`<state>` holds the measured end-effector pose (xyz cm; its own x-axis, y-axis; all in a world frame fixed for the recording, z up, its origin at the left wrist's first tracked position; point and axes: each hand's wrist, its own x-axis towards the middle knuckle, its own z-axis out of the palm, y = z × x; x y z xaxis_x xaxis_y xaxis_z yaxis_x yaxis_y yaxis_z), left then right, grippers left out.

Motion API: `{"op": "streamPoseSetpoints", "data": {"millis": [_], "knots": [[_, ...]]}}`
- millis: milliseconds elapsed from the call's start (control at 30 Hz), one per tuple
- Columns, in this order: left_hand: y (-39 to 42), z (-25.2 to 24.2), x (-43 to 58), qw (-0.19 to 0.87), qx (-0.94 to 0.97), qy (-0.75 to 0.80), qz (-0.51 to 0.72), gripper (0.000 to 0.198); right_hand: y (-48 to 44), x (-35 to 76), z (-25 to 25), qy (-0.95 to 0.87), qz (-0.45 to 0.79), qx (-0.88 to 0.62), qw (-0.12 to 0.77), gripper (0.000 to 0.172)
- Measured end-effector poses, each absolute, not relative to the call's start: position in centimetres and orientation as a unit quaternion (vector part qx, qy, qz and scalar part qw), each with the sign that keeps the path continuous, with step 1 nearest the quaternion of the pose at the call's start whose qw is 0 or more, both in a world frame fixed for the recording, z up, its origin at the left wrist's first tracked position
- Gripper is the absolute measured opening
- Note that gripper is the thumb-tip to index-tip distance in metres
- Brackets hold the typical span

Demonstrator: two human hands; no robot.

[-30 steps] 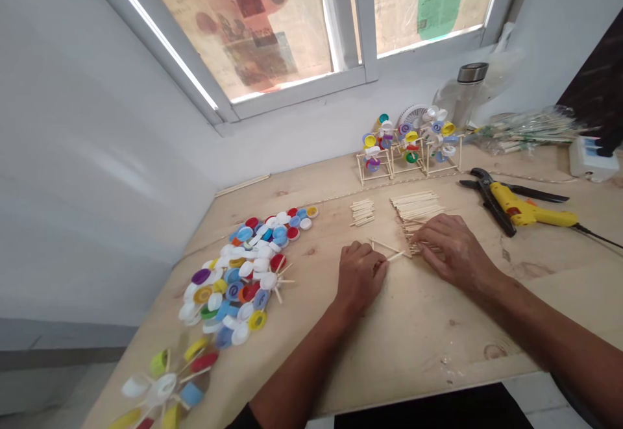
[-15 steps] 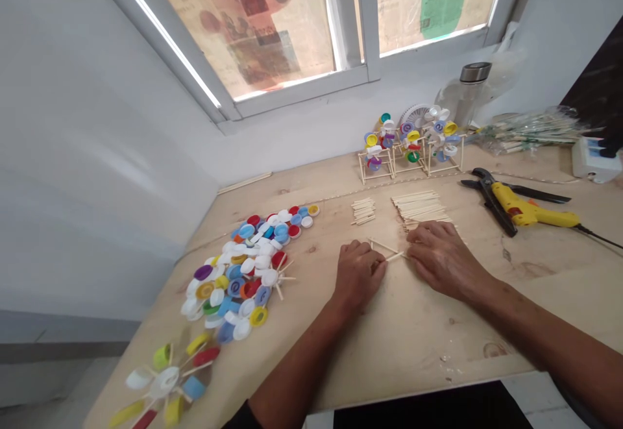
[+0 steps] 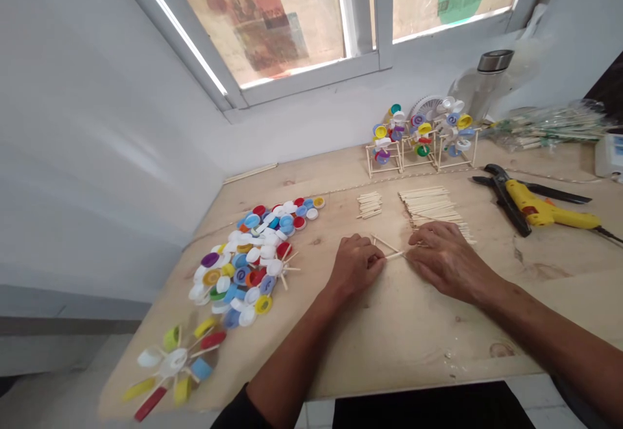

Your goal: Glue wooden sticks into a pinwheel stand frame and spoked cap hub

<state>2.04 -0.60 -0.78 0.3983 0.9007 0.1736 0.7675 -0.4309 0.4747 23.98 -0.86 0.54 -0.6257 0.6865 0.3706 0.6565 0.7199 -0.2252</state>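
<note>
Right, I'm looking down through the head camera, and nearest to me at the left a wheel of colored caps (image 3: 174, 363) is lying on the wooden surface (image 3: 389, 344), its spokes fanning out from a white hub. Further in, the left hand (image 3: 357, 260) is closing its thumb and fingers on the stick frame (image 3: 386, 245), which is lying between the two hands, two of its sticks meeting in a narrow point. The right hand (image 3: 445, 257) is curling its fingertips at that point; whether it's gripping or only touching there, I'm not managing to tell. Over to the left, a heap of bottle caps (image 3: 238, 276) is spreading across the wood, with a spoked white hub (image 3: 276, 268) sitting at its right edge. Just beyond the right hand, a large row of sticks (image 3: 431, 202) is lying, partly hiding under the fingers, and a small stack of short sticks (image 3: 370, 205) is resting to its left. Off to the right, a yellow glue gun (image 3: 549, 207) is lying against a black tool (image 3: 501, 195). Farther back, stick stands (image 3: 402, 153) are holding up more cap wheels, and a bottle (image 3: 495, 62) is standing behind them, near the wall.
</note>
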Motion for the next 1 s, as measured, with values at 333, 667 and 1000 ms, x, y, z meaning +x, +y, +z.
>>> {"op": "streamPoseSetpoints", "data": {"millis": [333,667,1000], "knots": [[-0.7,-0.7,2.1,0.094,0.752,0.560,0.335,0.015,-0.7,23.9,0.6,-0.904,0.020,-0.366,0.220,0.016],[-1.3,-0.5,2.7,0.080,0.825,0.504,0.242,0.004,-0.8,23.8,0.7,-0.905,0.017,-0.362,0.224,0.016],[-1.2,-0.4,2.7,0.084,0.761,0.540,0.349,0.010,-0.8,23.8,0.6,-0.902,0.021,-0.367,0.225,0.016]]}}
